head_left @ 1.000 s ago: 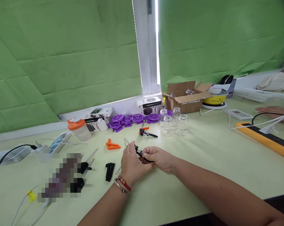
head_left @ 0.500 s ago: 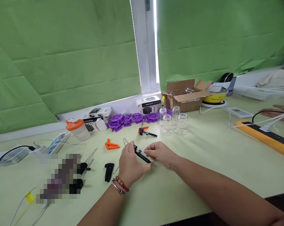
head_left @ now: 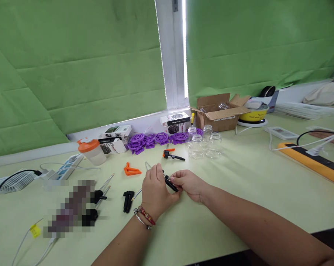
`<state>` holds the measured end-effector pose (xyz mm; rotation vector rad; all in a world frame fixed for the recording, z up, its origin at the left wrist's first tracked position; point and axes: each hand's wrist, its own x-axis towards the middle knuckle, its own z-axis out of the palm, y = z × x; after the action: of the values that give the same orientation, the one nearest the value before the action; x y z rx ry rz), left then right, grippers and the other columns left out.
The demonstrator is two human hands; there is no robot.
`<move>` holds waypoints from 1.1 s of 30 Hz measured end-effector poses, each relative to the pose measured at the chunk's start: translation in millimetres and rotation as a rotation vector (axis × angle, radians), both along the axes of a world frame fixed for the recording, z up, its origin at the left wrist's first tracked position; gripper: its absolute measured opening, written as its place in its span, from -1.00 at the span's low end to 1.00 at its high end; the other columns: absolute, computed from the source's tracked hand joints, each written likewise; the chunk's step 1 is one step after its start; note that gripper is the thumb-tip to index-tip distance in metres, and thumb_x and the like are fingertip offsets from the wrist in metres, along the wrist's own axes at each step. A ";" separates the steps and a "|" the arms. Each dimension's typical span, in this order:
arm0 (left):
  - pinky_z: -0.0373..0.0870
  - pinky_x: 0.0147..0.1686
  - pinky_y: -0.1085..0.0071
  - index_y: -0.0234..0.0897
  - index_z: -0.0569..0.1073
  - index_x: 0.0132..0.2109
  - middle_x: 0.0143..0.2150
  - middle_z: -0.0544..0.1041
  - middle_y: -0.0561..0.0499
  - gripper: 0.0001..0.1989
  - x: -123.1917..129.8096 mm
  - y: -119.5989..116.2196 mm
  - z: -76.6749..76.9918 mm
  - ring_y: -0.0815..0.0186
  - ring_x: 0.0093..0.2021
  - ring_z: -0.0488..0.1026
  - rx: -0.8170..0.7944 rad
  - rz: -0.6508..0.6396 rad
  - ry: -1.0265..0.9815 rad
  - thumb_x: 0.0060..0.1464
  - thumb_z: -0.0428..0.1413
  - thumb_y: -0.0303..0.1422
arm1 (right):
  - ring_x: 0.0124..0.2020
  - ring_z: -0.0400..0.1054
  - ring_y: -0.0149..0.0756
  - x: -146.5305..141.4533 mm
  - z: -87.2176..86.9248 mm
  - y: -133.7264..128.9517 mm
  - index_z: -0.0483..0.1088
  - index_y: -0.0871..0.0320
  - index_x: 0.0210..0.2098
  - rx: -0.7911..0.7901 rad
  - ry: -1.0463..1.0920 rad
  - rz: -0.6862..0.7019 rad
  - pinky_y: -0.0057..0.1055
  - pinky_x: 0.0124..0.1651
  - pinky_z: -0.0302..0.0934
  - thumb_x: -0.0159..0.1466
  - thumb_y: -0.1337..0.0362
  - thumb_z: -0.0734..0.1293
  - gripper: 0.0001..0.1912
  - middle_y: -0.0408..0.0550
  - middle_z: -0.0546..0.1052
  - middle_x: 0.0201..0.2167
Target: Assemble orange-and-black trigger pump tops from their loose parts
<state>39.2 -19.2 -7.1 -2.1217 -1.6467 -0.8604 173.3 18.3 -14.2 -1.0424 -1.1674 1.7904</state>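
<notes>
My left hand is closed around a slim black clamp with a thin metal part; its far end is hidden behind my fingers. My right hand pinches at the clamp's side, and its fingertips touch it near the middle. Left of my left wrist lies a pair of black plastic clamp arms, with a thin metal rod beside them. Beyond my hands are an orange V-shaped piece and a black-and-orange clamp.
Clear glass jars, purple round plastic parts and an open cardboard box line the back. An orange-lidded cup stands left. An orange power strip with cables lies right, near another person's hand.
My right hand has shifted slightly down toward the clamp's near end. My left hand has turned a little, and less of the clamp's far end shows.
</notes>
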 end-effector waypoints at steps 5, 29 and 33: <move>0.31 -0.09 0.04 -0.52 0.12 0.17 0.01 0.32 -0.36 -0.15 0.4 0.1 -0.7 -0.09 0.00 0.29 0.019 -0.003 0.029 -0.25 0.15 -0.16 | -0.55 0.08 -0.47 1.9 -4.2 2.7 0.32 0.21 -0.56 0.021 -0.009 0.071 -0.43 -0.43 -0.04 -0.12 0.05 0.47 -0.62 -0.20 0.31 -0.62; 0.30 -0.07 0.04 -0.49 0.16 0.15 0.00 0.34 -0.33 -0.12 -4.2 0.8 -1.4 -0.09 -0.01 0.30 -0.042 0.017 -0.010 -0.34 0.18 -0.17 | -0.54 0.00 -0.45 -13.0 -11.9 -8.6 0.19 0.14 -0.53 0.142 -0.031 0.004 -0.44 -0.45 -0.04 0.06 0.00 0.33 -0.65 -0.24 0.18 -0.60; 0.30 -0.06 0.02 -0.47 0.16 0.15 0.02 0.33 -0.33 -0.11 -6.0 1.6 -3.0 -0.10 0.01 0.30 -0.045 0.012 -0.021 -0.35 0.18 -0.16 | -0.57 0.00 -0.45 -15.9 -15.9 -10.0 0.16 0.12 -0.53 0.170 -0.052 -0.016 -0.44 -0.50 -0.05 0.09 -0.02 0.30 -0.64 -0.26 0.16 -0.62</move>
<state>33.1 -17.6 -10.1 -2.1378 -1.7026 -0.8523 157.4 8.4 -30.1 -1.0007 -1.3152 1.6287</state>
